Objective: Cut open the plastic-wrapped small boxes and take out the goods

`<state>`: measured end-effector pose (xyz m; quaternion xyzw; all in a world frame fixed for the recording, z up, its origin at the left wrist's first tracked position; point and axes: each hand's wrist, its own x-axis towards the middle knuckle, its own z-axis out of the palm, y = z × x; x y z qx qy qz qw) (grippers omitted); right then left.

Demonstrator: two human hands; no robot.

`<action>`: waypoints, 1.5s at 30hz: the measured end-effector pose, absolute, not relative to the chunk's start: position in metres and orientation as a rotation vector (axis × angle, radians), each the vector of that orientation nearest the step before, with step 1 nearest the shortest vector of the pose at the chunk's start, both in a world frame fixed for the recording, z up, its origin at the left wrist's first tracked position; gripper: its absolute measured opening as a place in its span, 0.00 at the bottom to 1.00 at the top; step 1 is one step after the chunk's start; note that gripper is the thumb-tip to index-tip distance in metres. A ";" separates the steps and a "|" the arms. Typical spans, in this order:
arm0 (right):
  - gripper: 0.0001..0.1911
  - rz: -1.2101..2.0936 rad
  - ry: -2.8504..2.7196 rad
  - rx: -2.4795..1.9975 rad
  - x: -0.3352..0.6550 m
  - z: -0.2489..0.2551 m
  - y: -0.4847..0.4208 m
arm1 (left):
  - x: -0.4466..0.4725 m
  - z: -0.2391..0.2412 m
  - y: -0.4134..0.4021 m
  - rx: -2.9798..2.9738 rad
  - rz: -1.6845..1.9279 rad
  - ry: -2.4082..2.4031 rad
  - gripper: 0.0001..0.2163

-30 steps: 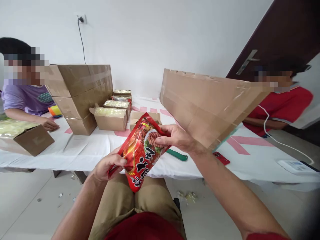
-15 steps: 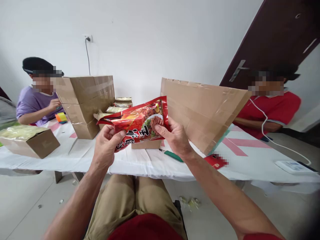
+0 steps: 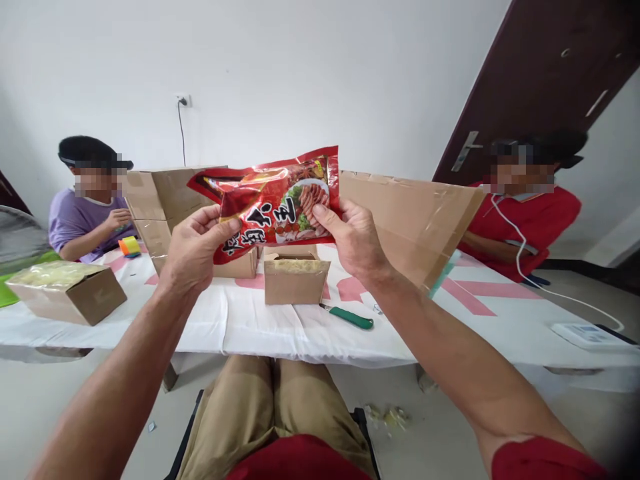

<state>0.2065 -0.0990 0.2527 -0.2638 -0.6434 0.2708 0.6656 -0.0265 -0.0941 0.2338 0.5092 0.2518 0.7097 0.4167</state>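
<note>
Both hands hold up a shiny red food packet (image 3: 273, 210), printed with a picture of sliced meat and large characters. My left hand (image 3: 197, 247) pinches its lower left end, thumb in front. At the right end, my right hand (image 3: 357, 233) grips it with the thumb across the printed plate. The packet's left end is puckered and its upper left corner sticks out. Below it on the table stands a small open carton (image 3: 295, 285) with yellowish contents. A green-handled utility knife (image 3: 353, 318) lies right of that carton.
A large upright cardboard box (image 3: 410, 220) stands behind my right hand, stacked cartons (image 3: 150, 193) behind my left. A filled carton (image 3: 95, 293) sits at the left. One person (image 3: 83, 220) sits at the left, another (image 3: 530, 227) at the right. A white cable (image 3: 520, 257) hangs there.
Both hands have raised the packet, showing the carton and the knife below it more fully. The red item beside my right forearm is out of sight. The view has shifted slightly.
</note>
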 end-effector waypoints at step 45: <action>0.12 0.763 -1.623 -1.529 0.048 0.001 0.125 | -0.167 -0.011 0.159 1.356 1.027 1.870 0.15</action>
